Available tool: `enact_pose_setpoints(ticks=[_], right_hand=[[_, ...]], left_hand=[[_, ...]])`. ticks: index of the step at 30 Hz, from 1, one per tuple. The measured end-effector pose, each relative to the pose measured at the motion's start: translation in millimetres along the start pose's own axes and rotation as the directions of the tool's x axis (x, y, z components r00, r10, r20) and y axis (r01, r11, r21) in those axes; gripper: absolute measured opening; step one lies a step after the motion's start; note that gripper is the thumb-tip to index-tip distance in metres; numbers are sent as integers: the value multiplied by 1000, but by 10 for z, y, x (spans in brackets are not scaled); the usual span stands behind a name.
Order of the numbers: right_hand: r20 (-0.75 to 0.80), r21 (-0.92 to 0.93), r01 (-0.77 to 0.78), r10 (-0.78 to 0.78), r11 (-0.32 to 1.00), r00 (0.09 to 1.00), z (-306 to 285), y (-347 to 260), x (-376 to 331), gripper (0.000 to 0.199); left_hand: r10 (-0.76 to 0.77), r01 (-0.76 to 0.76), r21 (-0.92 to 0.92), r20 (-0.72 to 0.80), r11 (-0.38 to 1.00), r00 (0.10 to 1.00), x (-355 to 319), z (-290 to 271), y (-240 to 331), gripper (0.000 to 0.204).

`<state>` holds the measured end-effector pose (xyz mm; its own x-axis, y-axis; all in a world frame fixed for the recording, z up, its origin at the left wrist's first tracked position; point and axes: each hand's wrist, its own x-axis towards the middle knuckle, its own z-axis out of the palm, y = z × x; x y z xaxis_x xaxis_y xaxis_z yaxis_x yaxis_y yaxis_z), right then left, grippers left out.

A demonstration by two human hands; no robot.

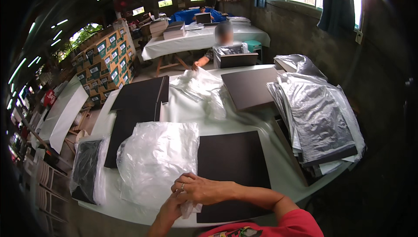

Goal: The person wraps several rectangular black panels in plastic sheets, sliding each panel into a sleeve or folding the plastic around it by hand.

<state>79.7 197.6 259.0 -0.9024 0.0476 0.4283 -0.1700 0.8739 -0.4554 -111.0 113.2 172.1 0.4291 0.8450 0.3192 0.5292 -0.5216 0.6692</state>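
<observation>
A clear plastic bag [159,156] lies spread over dark boards on the left of the white-covered table. My left hand [171,207] is closed on a bunched end of the plastic at the near edge. Crossing over it, my right hand [201,190], with a ring on one finger, is closed on the same bunched plastic; its fingertips are partly hidden. Under my right forearm lies a flat black board [235,163], apart from the stack of black boards [141,93] at the far left. Which layers of plastic each hand pinches I cannot tell.
Stacked plastic-wrapped dark boards [322,115] stand at the right; a wrapped one [89,167] is at the left edge. Another person's hand [198,64] touches loose plastic [198,84] across the table [191,113]. Brown cartons [106,63] are piled behind.
</observation>
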Motion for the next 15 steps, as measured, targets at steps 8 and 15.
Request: enact_pose_setpoints(ticks=[8, 15], right_hand=[[-100, -227, -81, 59, 971, 993, -76, -586, -735, 38], [-59, -274, 73, -92, 959, 994, -104, -958, -1217, 27]], left_hand=[[-103, 132, -547, 84, 826, 991, 242, 400, 655, 48], [-217, 328, -906, 388, -267, 896, 211, 891, 781, 50]])
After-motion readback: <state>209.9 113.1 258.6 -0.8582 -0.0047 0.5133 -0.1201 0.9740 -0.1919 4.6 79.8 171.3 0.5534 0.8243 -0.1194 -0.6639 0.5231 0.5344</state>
